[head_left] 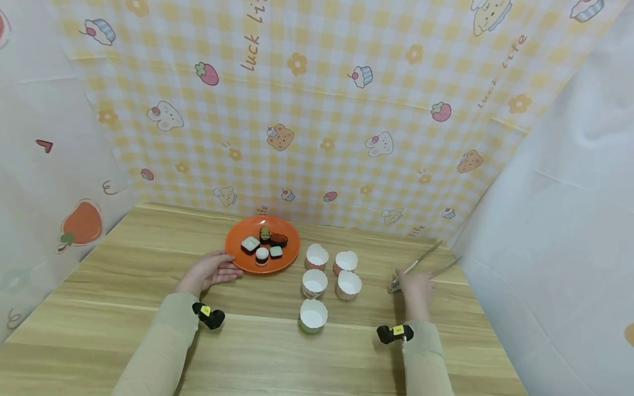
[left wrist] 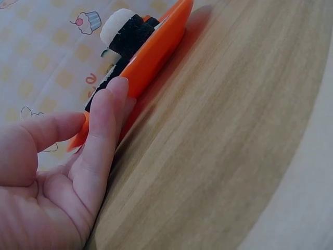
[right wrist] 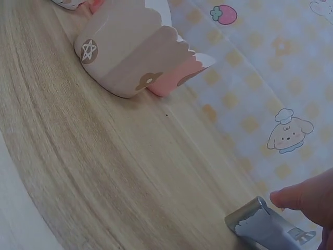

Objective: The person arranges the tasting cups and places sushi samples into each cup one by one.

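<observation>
At the left, an oval orange plate [head_left: 250, 268] bears several sushi pieces [head_left: 250, 245], some wrapped in black; one has a rounded white top. My left hand [head_left: 214, 270] pinches the plate's near left rim, thumb [left wrist: 57, 130] on the upper side and fingers [left wrist: 101, 117] along its outer underside. Over at the right, my right hand [head_left: 417, 289] holds metal tongs [head_left: 394, 286] near their joined end, with the two arms spread apart and pointing to the back right. In the right wrist view the tongs' joined end [right wrist: 265, 226] shows beside my thumb; the other fingers are mostly hidden.
Several paper baking cups stand between my hands: a green-based cup [head_left: 313, 316] in front, a patterned cup [head_left: 314, 283] and a beige cup [head_left: 349, 285] behind it, pinkish ones [head_left: 317, 257] farther back. A checked cloth [head_left: 307, 165] hangs along the wooden table's [head_left: 267, 352] back edge.
</observation>
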A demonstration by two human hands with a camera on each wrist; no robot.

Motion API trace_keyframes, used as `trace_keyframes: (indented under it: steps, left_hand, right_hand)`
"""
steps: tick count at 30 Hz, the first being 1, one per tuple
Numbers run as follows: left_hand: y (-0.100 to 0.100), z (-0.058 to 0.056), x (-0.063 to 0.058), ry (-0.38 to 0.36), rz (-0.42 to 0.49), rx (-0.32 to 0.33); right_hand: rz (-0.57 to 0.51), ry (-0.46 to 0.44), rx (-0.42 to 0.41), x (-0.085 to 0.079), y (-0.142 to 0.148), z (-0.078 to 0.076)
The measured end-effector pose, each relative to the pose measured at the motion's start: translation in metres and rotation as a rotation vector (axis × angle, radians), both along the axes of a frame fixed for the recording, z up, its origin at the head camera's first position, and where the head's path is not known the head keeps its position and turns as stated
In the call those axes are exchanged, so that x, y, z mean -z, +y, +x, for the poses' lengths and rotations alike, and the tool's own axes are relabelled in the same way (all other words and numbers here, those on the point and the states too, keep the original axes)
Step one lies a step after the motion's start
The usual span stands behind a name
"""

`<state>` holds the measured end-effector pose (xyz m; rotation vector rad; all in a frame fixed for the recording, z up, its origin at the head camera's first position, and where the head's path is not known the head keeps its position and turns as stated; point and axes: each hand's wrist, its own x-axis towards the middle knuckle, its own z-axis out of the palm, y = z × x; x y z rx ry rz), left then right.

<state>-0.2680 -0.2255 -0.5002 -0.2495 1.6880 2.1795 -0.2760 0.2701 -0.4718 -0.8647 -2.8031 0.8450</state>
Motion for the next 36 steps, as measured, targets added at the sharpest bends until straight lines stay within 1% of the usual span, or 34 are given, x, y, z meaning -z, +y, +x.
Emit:
trace_keyframes:
  steps: [2,7,14,21,25,27,31,36]
  left_hand:
    - [0.0,0.0,0.0,-0.001,-0.001,-0.001]
    - [0.001,0.0,0.0,-0.008,-0.009,-0.006]
    - [0.002,0.001,-0.003,-0.02,-0.012,-0.005]
    - [0.002,0.001,-0.004,-0.009,-0.018,0.0]
    - [0.002,0.001,-0.003,-0.012,-0.019,-0.008]
    - [0.003,0.001,-0.002,-0.006,-0.021,-0.003]
    - [0.003,0.001,-0.002,-0.017,-0.031,-0.015]
    - [0.003,0.002,-0.005,-0.01,-0.028,-0.005]
  right_hand:
    - [0.001,-0.009,-0.001,0.002,0.0,-0.002]
    - [-0.016,-0.018,0.027,0.006,0.002,-0.005]
    - [0.013,-0.038,0.037,0.008,0.004,-0.008]
    - [0.028,-0.097,0.028,0.009,0.006,-0.007]
    - [0.036,-0.103,0.025,0.01,0.007,-0.008]
    - [0.043,-0.106,0.028,0.01,0.006,-0.008]
    - [0.059,-0.103,0.036,0.011,0.006,-0.009]
    - [0.083,-0.095,0.04,0.013,0.007,-0.01]
